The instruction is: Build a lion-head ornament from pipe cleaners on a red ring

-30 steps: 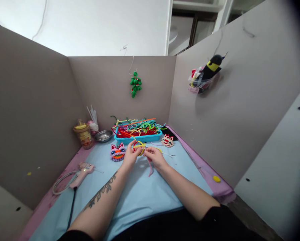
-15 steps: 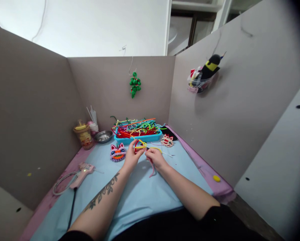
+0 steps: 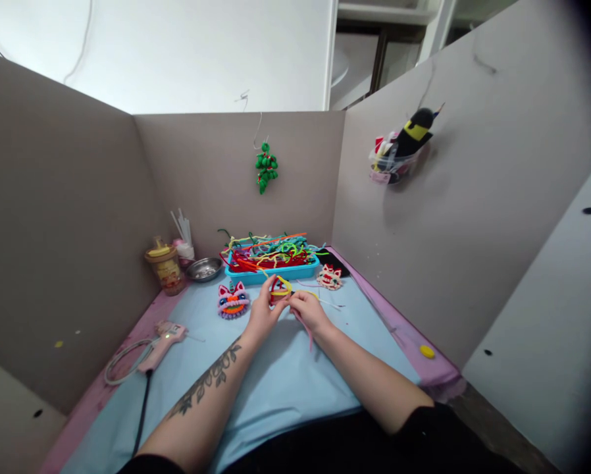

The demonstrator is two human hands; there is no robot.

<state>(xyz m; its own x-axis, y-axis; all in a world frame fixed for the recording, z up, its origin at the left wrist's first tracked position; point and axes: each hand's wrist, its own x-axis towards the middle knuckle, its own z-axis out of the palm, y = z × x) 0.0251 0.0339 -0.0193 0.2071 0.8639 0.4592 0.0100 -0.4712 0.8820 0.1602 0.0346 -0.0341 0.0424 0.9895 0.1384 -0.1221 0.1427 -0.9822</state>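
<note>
Both hands meet over the middle of the blue-covered table. My left hand [image 3: 264, 309] is closed on a small shape of bent pipe cleaners [image 3: 283, 287], with yellow and red loops showing above the fingers. Pinched in my right hand [image 3: 308, 309] is a pink pipe cleaner [image 3: 304, 328], its free end hanging down toward the table. The fingertips of the two hands nearly touch and hide where the pieces join. Left of the hands sits a purple, orange and pink lion-head figure [image 3: 233, 301]; beyond them on the right lies a pale pink and red one [image 3: 330, 277].
A blue tray [image 3: 276, 273] heaped with colourful pipe cleaners stands at the back. To its left are a metal bowl [image 3: 204, 269] and a lidded cup [image 3: 166, 266]. A pink glue gun [image 3: 162, 345] with its cable lies at left. Grey partitions [image 3: 241, 158] enclose the table.
The pink pipe cleaner's hanging end has swung to the right, and the yellow and red piece has turned slightly in my left hand. Both hands stay close together.
</note>
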